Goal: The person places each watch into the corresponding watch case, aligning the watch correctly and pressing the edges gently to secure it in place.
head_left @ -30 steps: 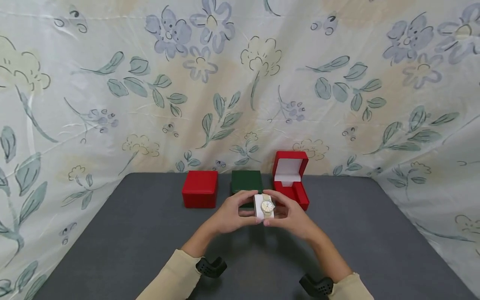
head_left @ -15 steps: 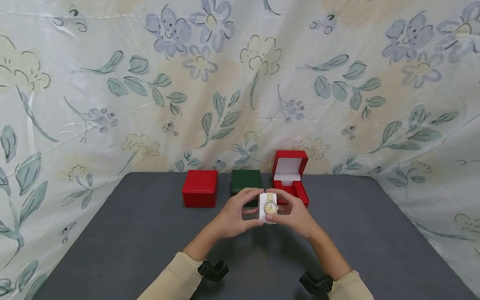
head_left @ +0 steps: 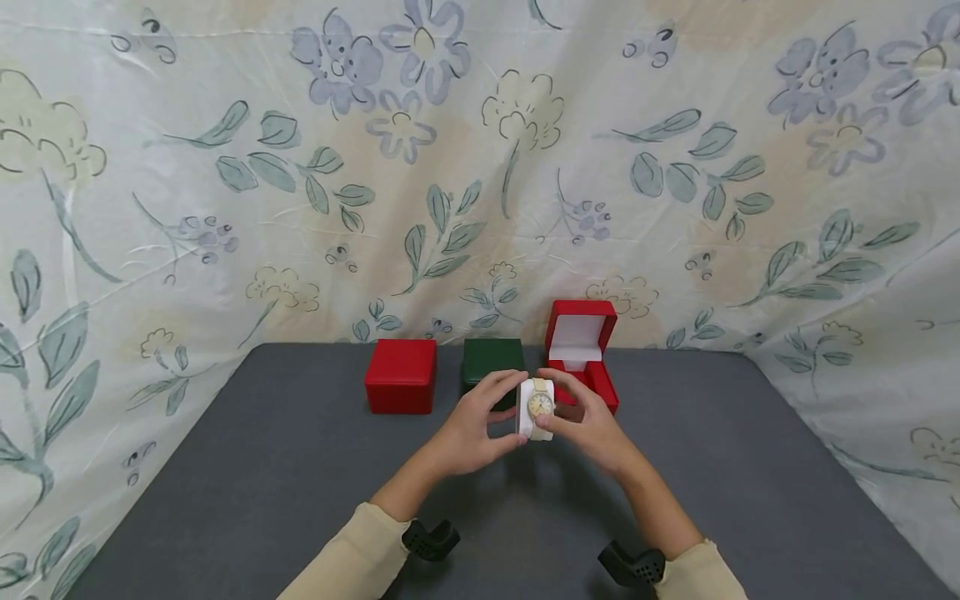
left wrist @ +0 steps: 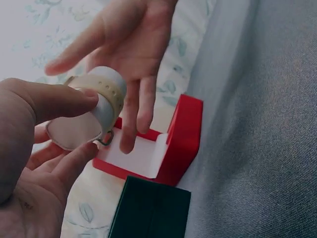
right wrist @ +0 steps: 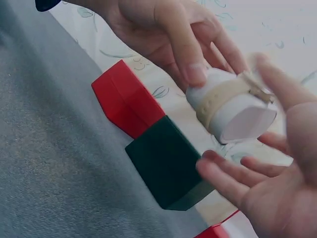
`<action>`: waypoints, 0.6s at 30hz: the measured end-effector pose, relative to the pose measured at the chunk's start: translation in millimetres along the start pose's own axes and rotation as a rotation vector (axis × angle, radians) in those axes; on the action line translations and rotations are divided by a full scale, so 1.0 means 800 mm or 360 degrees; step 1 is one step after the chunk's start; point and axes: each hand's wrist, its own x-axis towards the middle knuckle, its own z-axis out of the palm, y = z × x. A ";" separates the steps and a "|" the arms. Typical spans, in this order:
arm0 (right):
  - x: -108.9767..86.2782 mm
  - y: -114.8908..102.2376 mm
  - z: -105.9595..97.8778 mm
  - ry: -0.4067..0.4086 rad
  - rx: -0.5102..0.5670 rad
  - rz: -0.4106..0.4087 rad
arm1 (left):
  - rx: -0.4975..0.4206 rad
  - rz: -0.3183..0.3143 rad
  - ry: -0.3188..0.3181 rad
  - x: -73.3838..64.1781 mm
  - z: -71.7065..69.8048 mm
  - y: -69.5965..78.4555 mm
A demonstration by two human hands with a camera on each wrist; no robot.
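A wristwatch [head_left: 540, 405] with a pale cream strap is wrapped round a white cushion [head_left: 525, 410], held up off the dark table. My left hand [head_left: 472, 429] grips the cushion, its thumb on one end and its fingers on the other, as the left wrist view shows. On the other side is my right hand [head_left: 592, 429]. Its fingers are spread and fairly straight in the left wrist view, and its thumb is close over the watch face. In the right wrist view, the watch's buckle side and the holed strap [right wrist: 218, 101] show.
Behind the hands stand a closed red box [head_left: 400, 377], a closed green box [head_left: 492, 360] and an open red box [head_left: 581, 333] with a white-lined lid. The grey cloth table [head_left: 300, 475] ends at a floral curtain [head_left: 480, 167].
The watch and cushion have shifted slightly to the right and risen a little, turning in the hands. My right fingers have loosened and spread around them. The boxes have stayed in place.
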 end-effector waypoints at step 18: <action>-0.007 0.004 -0.044 0.0557 -0.0170 0.0174 | 0.0092 -0.0374 0.0005 0.094 0.036 -0.005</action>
